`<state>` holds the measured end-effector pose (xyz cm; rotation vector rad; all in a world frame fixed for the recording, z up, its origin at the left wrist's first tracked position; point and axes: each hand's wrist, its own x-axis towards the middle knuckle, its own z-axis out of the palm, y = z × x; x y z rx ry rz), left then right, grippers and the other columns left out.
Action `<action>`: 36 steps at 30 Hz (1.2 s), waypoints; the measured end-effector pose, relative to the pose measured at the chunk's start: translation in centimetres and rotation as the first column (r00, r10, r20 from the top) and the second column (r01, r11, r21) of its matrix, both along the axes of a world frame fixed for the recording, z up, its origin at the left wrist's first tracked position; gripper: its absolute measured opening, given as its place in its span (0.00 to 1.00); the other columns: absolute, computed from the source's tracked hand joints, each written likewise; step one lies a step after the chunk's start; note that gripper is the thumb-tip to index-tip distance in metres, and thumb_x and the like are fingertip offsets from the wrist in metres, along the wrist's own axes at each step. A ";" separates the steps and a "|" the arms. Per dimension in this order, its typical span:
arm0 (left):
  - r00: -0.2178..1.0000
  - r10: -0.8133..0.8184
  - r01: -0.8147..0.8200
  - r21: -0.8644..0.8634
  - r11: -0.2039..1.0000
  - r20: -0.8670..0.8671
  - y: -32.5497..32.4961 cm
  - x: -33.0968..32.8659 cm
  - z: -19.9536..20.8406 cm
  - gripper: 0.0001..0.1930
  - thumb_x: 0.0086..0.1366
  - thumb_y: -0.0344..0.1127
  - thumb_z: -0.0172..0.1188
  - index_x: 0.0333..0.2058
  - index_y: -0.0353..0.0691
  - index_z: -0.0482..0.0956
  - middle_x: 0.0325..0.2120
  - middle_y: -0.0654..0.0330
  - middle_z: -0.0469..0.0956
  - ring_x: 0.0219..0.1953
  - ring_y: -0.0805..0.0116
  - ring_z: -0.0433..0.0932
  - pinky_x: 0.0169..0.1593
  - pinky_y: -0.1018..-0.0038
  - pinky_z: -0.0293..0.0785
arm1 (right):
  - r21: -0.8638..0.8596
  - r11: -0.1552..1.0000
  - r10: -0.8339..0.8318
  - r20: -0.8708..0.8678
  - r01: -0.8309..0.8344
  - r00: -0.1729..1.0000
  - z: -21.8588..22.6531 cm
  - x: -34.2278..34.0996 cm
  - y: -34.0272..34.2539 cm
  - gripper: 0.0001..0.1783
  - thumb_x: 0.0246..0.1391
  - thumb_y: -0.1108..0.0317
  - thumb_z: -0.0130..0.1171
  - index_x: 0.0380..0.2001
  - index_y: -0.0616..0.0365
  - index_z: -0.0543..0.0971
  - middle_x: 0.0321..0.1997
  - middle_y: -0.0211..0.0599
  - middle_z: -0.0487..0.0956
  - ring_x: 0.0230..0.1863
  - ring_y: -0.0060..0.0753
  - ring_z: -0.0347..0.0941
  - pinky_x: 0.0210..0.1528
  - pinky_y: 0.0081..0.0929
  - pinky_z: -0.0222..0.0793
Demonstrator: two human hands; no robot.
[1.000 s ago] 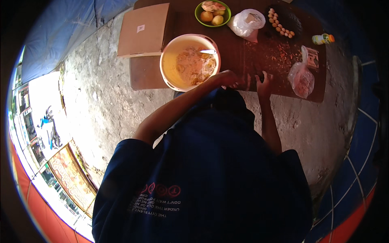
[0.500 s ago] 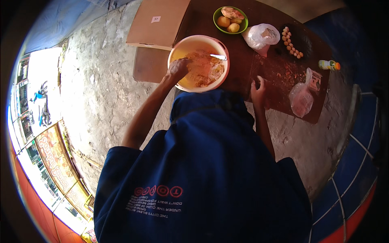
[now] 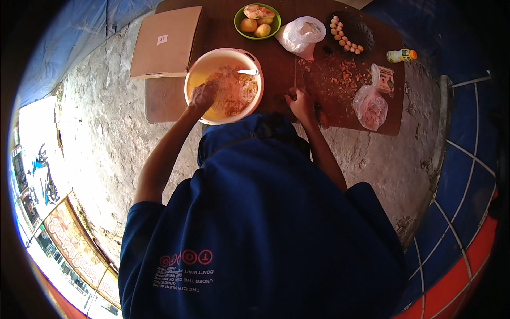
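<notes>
My left hand reaches into a pale round basin at the left of the brown table. Its fingers are bent down at a crumbly orange-pink mixture; what they hold, if anything, is hidden. A white utensil leans against the basin's right inner side, above a clear plastic piece. To the right of the basin, my right hand is low over the table with curled fingers. Whether something small sits in them is too dim to make out. Beside it lies a reddish-orange object of unclear kind.
A cardboard box stands back left. Behind the basin are a green bowl of round yellow produce and a white plastic bag. Further right lie a dark tray with round pale items, a bottle, scattered scraps and a clear bag.
The view has shifted, so the table sits further left and higher. My left hand stays in the basin. My right hand's thumb and finger, apart before, are now curled in.
</notes>
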<state>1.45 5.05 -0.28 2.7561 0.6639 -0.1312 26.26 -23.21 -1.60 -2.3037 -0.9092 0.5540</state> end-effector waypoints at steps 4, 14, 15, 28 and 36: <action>0.977 0.026 -0.030 -0.014 0.999 -0.211 0.1 0.3 0.7 0.11 0.56 0.30 0.54 0.35 0.40 0.84 0.38 0.46 0.81 0.39 0.46 0.82 0.44 0.53 0.76 | -0.020 1.000 0.004 0.031 -0.004 1.000 -0.3 0.3 0.3 0.16 0.51 0.59 0.67 0.40 0.58 0.82 0.42 0.43 0.82 0.45 0.49 0.79 0.48 0.40 0.74; 0.565 0.821 -0.292 -0.950 0.109 -0.080 0.6 0.5 4.7 0.15 0.57 0.36 0.69 0.38 0.31 0.80 0.37 0.53 0.83 0.39 0.59 0.84 0.44 0.68 0.82 | -0.002 0.997 0.075 0.166 -0.076 0.983 -1.1 0.8 0.6 0.13 0.49 0.59 0.67 0.34 0.54 0.82 0.39 0.42 0.82 0.42 0.50 0.79 0.44 0.42 0.74; 0.561 0.822 -0.166 -0.986 -0.005 -0.099 0.6 0.2 4.7 0.13 0.65 0.32 0.63 0.45 0.33 0.75 0.39 0.58 0.80 0.43 0.62 0.83 0.50 0.70 0.81 | 0.003 0.997 0.074 0.154 -0.075 0.985 -1.2 0.8 0.6 0.12 0.49 0.59 0.67 0.33 0.54 0.82 0.38 0.42 0.82 0.41 0.49 0.79 0.44 0.42 0.74; 0.639 0.760 0.171 -0.942 -0.288 -0.116 -4.2 3.0 6.6 0.16 0.71 0.29 0.50 0.54 0.30 0.69 0.50 0.50 0.76 0.58 0.51 0.75 0.63 0.64 0.73 | 0.186 0.944 -0.193 -0.360 0.273 0.913 0.3 1.2 1.1 0.11 0.55 0.66 0.66 0.37 0.63 0.84 0.32 0.33 0.84 0.35 0.23 0.78 0.39 0.23 0.73; 0.736 0.677 0.242 -0.928 -0.284 -0.016 -6.7 5.9 8.6 0.23 0.76 0.41 0.43 0.59 0.27 0.65 0.54 0.44 0.73 0.55 0.52 0.77 0.62 0.60 0.74 | 0.374 0.878 -0.051 -0.548 0.299 0.835 11.4 -0.7 6.1 0.11 0.57 0.66 0.67 0.40 0.61 0.84 0.36 0.27 0.83 0.37 0.17 0.76 0.42 0.17 0.71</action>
